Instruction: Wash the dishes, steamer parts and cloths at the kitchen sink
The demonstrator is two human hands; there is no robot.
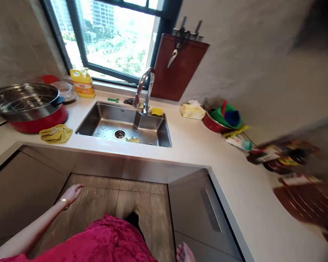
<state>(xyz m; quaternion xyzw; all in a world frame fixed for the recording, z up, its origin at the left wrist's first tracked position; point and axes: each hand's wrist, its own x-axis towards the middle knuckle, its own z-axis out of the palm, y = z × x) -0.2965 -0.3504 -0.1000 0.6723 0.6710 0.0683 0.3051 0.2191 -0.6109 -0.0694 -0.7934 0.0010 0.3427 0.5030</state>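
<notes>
Pale worktop surrounded the sink left of frame centre, long axis crosswise, above-right of our nearer left hand, empty and loosely open; our right hand, lower edge, we could not judge.

The sink sits in the bench near its front edge, with a cloth just left. Behind stands the tap, a sponge to its right.
</notes>
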